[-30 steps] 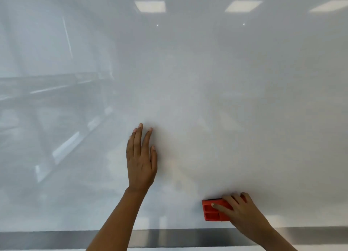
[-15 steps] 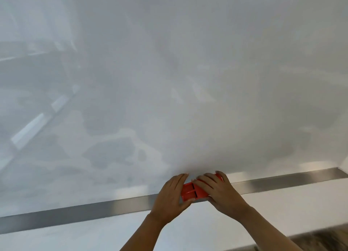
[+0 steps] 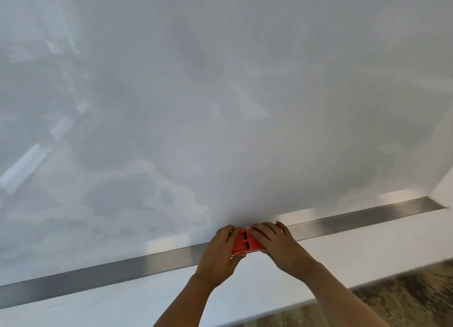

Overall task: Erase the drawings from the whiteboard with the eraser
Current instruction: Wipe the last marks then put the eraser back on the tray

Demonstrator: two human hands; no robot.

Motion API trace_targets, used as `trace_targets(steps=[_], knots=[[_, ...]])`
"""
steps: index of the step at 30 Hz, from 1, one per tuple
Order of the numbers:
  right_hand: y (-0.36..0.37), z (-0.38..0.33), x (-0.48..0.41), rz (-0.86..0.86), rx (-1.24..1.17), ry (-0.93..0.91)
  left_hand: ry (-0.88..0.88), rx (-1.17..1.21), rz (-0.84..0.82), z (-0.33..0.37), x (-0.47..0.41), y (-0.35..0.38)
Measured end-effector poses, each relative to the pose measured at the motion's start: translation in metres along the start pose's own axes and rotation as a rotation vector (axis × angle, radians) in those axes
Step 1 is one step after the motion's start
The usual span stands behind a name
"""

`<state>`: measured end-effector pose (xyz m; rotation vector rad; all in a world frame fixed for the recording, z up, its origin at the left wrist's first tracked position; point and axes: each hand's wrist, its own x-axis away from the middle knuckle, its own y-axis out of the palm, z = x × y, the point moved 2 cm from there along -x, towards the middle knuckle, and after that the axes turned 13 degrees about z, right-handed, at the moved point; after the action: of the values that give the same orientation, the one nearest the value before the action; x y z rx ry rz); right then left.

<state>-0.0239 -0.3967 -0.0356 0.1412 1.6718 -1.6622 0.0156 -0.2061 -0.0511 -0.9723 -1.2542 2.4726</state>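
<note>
Holding: both hands meet on the red eraser (image 3: 245,244), low and centre in the frame.
Left hand (image 3: 220,250): fingers lie over the eraser's left end, with the thumb curled beneath it.
Right hand (image 3: 277,245): fingers drape across the upper right part, with the thumb under the lower edge; together the two hands clamp it.
Eraser place: at the whiteboard's (image 3: 220,93) bottom edge, overlapping the metal strip (image 3: 355,220) that runs along it.
Whiteboard: glossy, crossed by pale reflections; no marker lines show.
Progress: I judge the visible part finished, though glare may hide faint marks.
Left to do: at most a last pass along the bottom edge, then setting the eraser down.
Below: white wall (image 3: 343,258); mottled floor (image 3: 404,290) at lower right.
</note>
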Motion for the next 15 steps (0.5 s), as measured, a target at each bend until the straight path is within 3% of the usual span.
trace_targets(steps=[15], knots=[[0.021, 0.0, 0.001, -0.011, 0.076, 0.03, 0.0, -0.091, -0.028, -0.01, 0.006, 0.021]])
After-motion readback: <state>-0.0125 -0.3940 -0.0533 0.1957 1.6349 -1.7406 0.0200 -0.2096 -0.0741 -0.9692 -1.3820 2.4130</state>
